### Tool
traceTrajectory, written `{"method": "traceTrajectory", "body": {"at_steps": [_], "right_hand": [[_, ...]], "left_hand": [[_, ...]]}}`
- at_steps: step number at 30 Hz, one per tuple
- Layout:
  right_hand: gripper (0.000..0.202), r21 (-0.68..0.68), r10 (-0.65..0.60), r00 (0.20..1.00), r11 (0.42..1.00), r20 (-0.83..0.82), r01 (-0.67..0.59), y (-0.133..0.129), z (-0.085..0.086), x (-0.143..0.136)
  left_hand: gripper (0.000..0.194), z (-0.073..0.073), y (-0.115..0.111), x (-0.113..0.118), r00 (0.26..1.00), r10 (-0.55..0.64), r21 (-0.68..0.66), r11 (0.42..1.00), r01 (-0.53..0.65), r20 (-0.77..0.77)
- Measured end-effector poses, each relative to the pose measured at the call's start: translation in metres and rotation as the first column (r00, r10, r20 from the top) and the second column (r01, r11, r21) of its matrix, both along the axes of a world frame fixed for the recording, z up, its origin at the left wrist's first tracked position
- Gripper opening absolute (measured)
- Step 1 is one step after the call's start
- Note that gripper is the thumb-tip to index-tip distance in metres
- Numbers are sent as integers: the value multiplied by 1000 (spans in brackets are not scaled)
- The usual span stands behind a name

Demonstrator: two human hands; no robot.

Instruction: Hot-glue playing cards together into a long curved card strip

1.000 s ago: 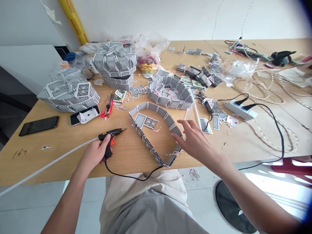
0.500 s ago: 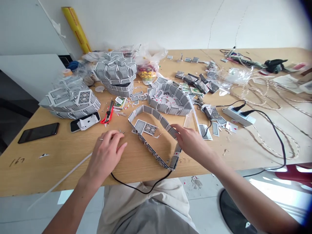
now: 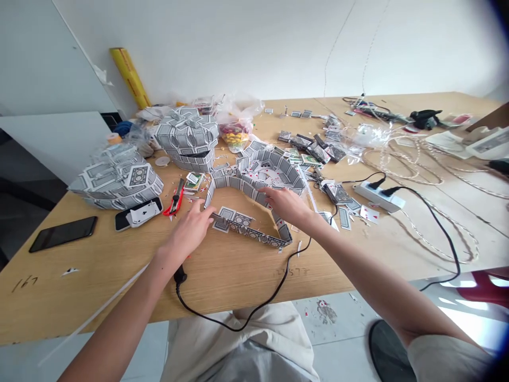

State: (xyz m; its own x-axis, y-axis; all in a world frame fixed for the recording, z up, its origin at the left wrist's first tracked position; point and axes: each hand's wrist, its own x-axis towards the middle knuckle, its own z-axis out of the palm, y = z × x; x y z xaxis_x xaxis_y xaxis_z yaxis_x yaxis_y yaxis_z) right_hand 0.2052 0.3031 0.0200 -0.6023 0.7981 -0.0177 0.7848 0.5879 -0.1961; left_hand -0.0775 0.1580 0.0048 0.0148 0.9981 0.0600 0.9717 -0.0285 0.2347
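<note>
Left to right: got black phone [image 3: 63, 234] flat on table [image 3: 99, 265], second phone [image 3: 121, 218] under loose cards [image 3: 143, 213], then red cutter [image 3: 174, 202]. Mostly hidden by left forearm [image 3: 139, 294]: black tool [image 3: 180, 275], with cord [image 3: 238, 329] looping in front. Crowding from behind: heart-shaped card tray [image 3: 271, 157]. Well apart at right: power strip [image 3: 379, 198]. See card loop [image 3: 258, 235] standing on edge mid-table. Reaching in palm-down with left hand [image 3: 190, 227], fingertips bunched at loop's left corner; can't tell if pinching. Gripping right-hand wall with right hand [image 3: 289, 206], fingers bent over top.
</note>
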Motion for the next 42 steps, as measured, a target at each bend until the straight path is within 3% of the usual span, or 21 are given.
{"method": "traceTrajectory", "body": {"at_steps": [6,9,12,14,17,21,30,37,42], "right_hand": [[45,-92,-138,941,989,-309,115,-1,-12,13],[51,-162,-275,827,961,-490,223,-19,-23,29],[65,-221,-366,664,929,-652,295,-51,-35,43],[69,-307,-431,569,901,-700,306,-74,-45,46],[70,-368,-480,510,876,-714,311,-99,-59,41],[65,-297,-439,532,894,-724,334,-103,-71,25],[57,-190,-386,582,910,-716,370,-74,-68,12],[54,-197,-374,561,915,-739,352,-67,-70,10],[54,-273,-388,476,916,-789,295,-59,-73,11]], "left_hand": [[25,-2,1,-4,999,-29,39,999,28,24],[25,-3,-1,-4,998,-42,37,998,41,38],[27,-5,-3,-4,997,-60,66,996,56,56],[28,-7,-3,-3,996,-66,85,995,60,62],[26,-10,-3,-2,996,-63,94,994,57,66],[25,-14,-4,1,996,-45,96,995,37,79],[23,-9,-16,17,988,-54,64,997,45,148],[19,-10,-20,23,985,-93,115,990,76,147],[18,-16,-21,23,989,-91,133,988,75,117]]}}
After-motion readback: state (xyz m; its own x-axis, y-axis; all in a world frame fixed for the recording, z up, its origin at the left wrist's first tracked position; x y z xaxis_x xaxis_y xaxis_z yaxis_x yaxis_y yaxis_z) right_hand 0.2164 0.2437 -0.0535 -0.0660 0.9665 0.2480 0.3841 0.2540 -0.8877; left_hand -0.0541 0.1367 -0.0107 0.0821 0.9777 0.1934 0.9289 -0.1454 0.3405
